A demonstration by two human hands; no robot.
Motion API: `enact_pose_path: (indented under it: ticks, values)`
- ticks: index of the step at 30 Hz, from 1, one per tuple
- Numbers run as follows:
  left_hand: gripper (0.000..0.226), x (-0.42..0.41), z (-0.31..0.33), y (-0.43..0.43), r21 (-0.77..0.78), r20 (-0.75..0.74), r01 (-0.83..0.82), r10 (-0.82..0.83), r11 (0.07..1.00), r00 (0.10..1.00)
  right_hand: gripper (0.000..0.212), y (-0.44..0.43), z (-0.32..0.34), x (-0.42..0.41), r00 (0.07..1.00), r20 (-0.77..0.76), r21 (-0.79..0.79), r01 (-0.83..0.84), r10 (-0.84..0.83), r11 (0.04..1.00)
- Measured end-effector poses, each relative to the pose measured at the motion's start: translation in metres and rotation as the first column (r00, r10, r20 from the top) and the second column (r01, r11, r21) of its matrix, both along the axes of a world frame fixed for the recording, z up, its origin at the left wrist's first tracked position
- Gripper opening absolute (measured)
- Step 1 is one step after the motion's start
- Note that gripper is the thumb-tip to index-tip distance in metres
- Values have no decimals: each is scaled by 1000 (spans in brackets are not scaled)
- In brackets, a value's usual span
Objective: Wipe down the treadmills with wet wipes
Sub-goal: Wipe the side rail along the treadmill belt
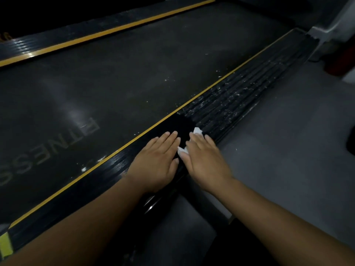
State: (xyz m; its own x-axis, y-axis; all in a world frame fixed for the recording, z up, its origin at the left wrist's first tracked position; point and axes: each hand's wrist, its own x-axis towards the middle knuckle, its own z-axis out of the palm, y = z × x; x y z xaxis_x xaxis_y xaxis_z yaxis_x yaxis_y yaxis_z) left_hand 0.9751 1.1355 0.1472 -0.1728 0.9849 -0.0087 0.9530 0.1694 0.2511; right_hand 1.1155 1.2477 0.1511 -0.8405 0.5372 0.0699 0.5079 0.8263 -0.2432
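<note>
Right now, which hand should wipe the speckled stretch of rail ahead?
Right: the right hand presses the wet wipe on the side rail just short of the white specks; the left hand lies flat, empty.

- wet wipe [197, 130]: mostly hidden under the right hand [204, 160]. Two white scraps show, one past the fingertips at 12 o'clock and one beside the thumb at 9 o'clock. Its fold cannot be told.
- side rail [230, 104]: a stretch is covered by the right hand and by the left hand [159, 160], which lies flat on it. The near end is cut by the frame edge at 8 o'clock.
- white specks [233, 96] on the rail: too small to identify.
- belt lettering [48, 150]: upside down, "NESS" readable, running off the edge at 9 o'clock.
- red object [338, 60], 2 o'clock: blurred, cropped, unidentifiable.
- dark shape [351, 143], 3 o'clock: mostly out of frame.
- yellow tag [4, 244], 8 o'clock: cropped.
- both forearms: cut by the bottom edge.
</note>
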Motion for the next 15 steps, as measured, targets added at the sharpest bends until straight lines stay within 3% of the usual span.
enact_pose_path:
  ticks: [3, 6, 10, 12, 15]
  values:
    - [78, 1, -2, 26, 33, 13, 32, -33, 999, 999, 76, -5, -1, 0, 995, 9, -12, 100, -100, 995]
    - [76, -1, -6, 29, 44, -8, 61, -61, 997, 998, 64, -7, -7, 25, 999, 26, 15, 36, -36, 999]
    - [68, -1, -8, 25, 90, 3, 67, -67, 994, 998, 71, 13, 3, 9, 971, -16, -63, 238, -240, 969]
    - [67, -2, -10, 22, 98, -7, 64, -64, 993, 998, 64, 10, -2, -8, 953, -108, -87, 276, -284, 957]
    - [69, 0, -10, 24, 78, -28, 64, -62, 995, 998, 35, 27, -12, -4, 889, -308, -152, 306, -339, 940]
